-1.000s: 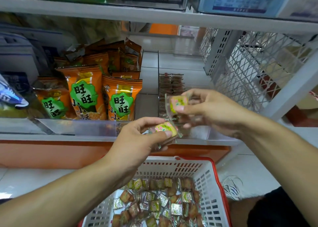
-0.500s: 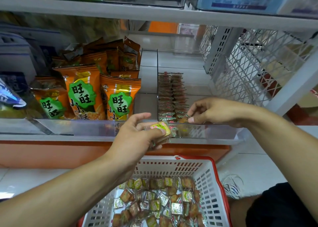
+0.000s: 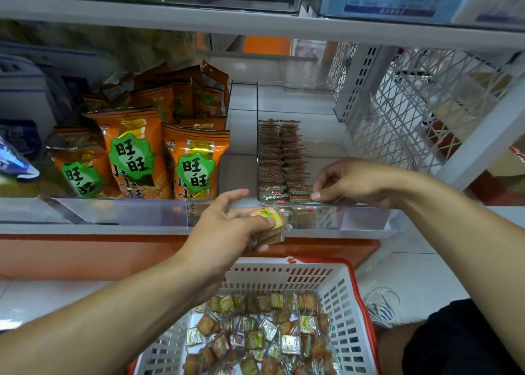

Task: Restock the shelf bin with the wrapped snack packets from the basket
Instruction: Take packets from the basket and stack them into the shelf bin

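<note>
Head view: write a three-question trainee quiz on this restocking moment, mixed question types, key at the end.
1. True or false: the left hand holds wrapped packets.
2. The right hand's fingertips are at: A) the basket B) the front of the packet rows in the clear bin C) the orange bags.
3. Fill in: loose packets wait in the white ___ with the red rim.

Key: 1 true; 2 B; 3 basket.
</note>
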`<state>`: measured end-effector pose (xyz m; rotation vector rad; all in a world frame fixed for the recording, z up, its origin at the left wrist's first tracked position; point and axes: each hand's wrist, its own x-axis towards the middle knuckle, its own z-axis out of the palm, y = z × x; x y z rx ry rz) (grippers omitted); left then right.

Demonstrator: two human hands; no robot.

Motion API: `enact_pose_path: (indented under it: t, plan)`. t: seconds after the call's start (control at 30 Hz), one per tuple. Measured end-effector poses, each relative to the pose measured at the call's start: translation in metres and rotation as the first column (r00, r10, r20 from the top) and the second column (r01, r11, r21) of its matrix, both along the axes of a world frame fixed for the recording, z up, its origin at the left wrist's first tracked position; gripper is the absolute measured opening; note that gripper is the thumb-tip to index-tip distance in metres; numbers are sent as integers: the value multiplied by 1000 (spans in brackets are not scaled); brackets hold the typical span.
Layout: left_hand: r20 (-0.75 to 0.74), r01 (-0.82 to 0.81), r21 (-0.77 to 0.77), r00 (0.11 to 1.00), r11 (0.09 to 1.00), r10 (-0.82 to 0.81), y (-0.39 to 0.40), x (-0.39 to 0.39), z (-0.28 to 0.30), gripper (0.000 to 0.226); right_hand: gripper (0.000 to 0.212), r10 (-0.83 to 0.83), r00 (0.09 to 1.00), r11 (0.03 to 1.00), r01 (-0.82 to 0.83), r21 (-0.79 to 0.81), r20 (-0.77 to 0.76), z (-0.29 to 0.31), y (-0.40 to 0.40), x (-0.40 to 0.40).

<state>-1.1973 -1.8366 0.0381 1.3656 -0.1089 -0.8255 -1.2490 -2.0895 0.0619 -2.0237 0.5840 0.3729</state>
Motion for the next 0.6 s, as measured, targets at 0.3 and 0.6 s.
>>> enact_pose_path:
  t: [0.3,0.6]
  plan:
    - [-4,66,-3,998,998,-66,-1,1,1,78,39,183,946,983,-184,22,-268,1,-7,11]
    - [16,103,-7,995,995,-103,0,0,3,72,30,185,936,905,-282,-320,-301,-9,-3,16]
